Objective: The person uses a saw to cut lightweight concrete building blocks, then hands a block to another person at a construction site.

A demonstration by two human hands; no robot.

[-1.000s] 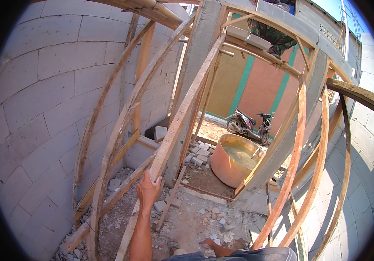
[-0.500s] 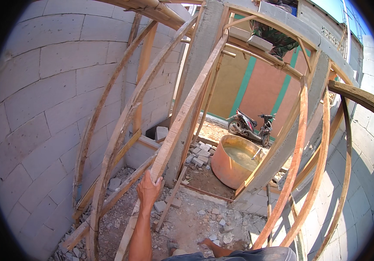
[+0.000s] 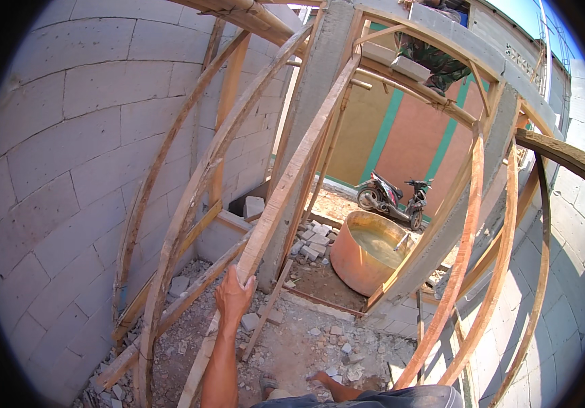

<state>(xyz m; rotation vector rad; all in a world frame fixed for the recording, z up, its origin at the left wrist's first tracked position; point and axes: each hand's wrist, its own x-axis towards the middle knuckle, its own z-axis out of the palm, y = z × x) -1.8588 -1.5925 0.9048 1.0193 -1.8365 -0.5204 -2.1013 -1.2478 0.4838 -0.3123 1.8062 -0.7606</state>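
My left hand [image 3: 234,298] is closed around a long wooden beam [image 3: 292,170], whose upper end leans by the concrete column [image 3: 309,115]. Below my grip the beam runs on down beside my forearm to the lower rim of the picture. Two more rough poles, one a bent wooden pole [image 3: 197,180], stand to the left of it. My right hand does not show. At the far right rim, a dark shape with a sliver of skin tone is too cut off to make out.
Rubble [image 3: 347,350] covers the floor around my feet. Ahead, a round orange tub [image 3: 357,262] of cloudy water stands beyond the doorway, with a motorbike [image 3: 391,197] behind. Overhead, a person [image 3: 428,64] sits on the frame. Several wooden props [image 3: 472,224] lean at right beside the block wall [image 3: 564,272].
The view has shifted very slightly. My left hand keeps the same grip at the same place on the beam.
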